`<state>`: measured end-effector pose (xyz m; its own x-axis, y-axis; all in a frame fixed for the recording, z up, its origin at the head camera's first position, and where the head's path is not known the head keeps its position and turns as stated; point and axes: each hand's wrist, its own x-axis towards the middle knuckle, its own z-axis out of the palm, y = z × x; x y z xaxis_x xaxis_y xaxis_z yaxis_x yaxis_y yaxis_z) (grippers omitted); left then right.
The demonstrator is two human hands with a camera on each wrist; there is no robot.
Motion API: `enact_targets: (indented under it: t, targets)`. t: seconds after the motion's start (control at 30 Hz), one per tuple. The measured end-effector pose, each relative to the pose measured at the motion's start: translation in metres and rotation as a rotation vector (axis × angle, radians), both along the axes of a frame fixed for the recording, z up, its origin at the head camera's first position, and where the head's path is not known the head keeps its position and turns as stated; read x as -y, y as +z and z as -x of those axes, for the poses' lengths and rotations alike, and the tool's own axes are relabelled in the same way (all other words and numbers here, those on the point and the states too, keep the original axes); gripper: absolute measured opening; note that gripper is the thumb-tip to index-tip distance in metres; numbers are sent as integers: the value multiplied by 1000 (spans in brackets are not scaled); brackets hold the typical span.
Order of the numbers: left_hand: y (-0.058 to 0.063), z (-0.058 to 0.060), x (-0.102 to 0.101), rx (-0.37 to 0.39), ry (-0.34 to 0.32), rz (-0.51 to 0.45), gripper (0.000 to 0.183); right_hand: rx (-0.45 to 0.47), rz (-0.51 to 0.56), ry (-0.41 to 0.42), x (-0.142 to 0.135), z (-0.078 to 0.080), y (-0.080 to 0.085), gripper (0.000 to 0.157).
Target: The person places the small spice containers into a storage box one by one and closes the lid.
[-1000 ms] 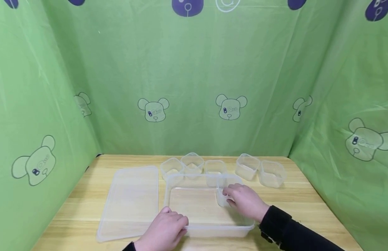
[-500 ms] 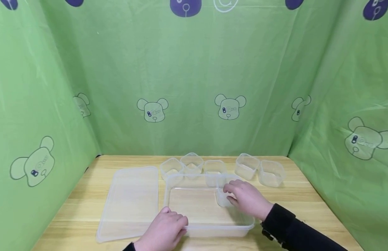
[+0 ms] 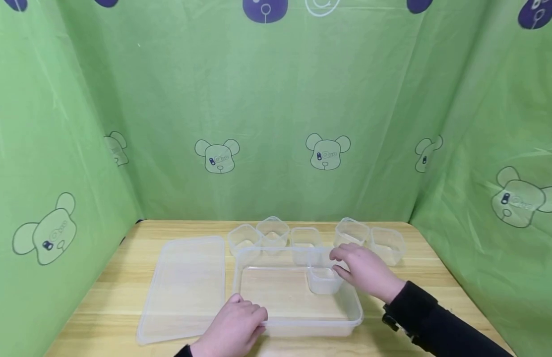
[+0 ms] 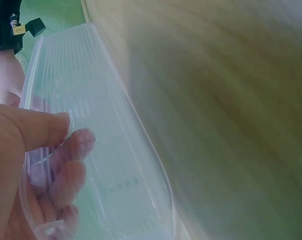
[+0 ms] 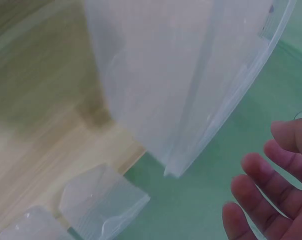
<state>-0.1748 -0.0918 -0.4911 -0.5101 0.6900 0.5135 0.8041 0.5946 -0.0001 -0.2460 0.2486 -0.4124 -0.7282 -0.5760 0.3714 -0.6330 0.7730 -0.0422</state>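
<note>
A large clear plastic food container [image 3: 309, 328] stands on the table. My left hand [image 3: 233, 325] grips its near rim at the left; in the left wrist view the thumb lies outside the wall [image 4: 121, 165] and the fingers show through from the inner side. One small clear square tub [image 3: 325, 284] sits inside, in the far right corner. My right hand [image 3: 367, 270] hovers over the right rim, beside that tub and apart from it. Seen from the right wrist, its fingers [image 5: 258, 170] are spread and loosely bent, holding nothing.
A flat translucent lid [image 3: 186, 292] lies left of the large container. Behind it stand several small tubs: three at the centre, including one tub [image 3: 273, 232], and two to the right, including one tub [image 3: 387, 246]. Green curtains [image 3: 276, 99] enclose the wooden table [image 3: 101, 307].
My right hand has come away from the small tub in the corner, moving up and right with its fingers loosened. My left hand keeps its place on the rim.
</note>
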Motion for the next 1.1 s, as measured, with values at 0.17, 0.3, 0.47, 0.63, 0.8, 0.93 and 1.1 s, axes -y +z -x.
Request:
enact_targets:
  t: [0.17,0.3,0.47,0.63,0.8,0.93,1.1]
  targets:
    - [1,0,0,9,-2,-2,28,-15,-1,-34,-11,4,3,18]
    - [1,0,0,20,-1,4,27,-27,8,-51,-19,8,5,18]
    - [0,1,0,30,2,14,26,-18,13,-82,-29,13,7,17]
    - [0,1,0,27,2,12,27,-27,29,-114,-41,19,8,18]
    - [0,1,0,19,-3,9,27,-61,41,-152,-54,25,6,17]
    - [1,1,0,16,-3,8,27,-69,60,-190,-65,32,3,17]
    - [1,1,0,21,1,15,26,-43,64,-241,-80,39,-4,20]
